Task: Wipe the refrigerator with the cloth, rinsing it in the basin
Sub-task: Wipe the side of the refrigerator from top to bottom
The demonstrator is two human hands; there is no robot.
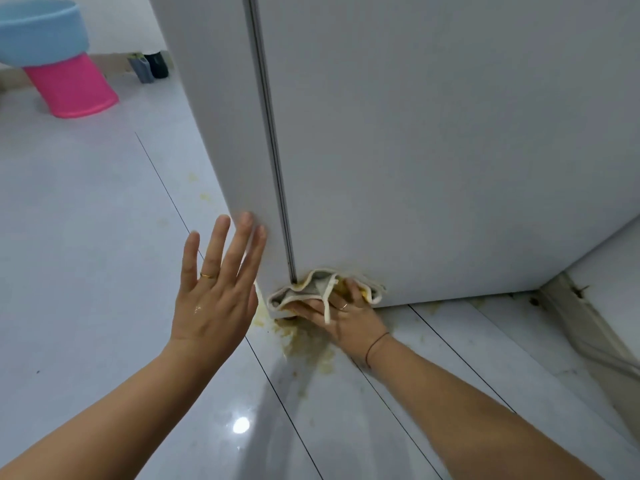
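Cloth (304,289): white with yellow stains, bunched against the bottom edge of the refrigerator (433,150), at the foot of its vertical seam and just above the floor (86,237).
Right hand (346,317): grasps the cloth with its fingers tucked into the folds and the thumb beneath (a loose strip hangs over the knuckles).
Left hand (214,296): released, fingers straight and spread, tips touching the refrigerator's lower corner edge.
Basin (41,32): blue, atop a pink stool (72,88), well apart at far left.
Yellow smear (304,344): on the tiles beneath the right hand.
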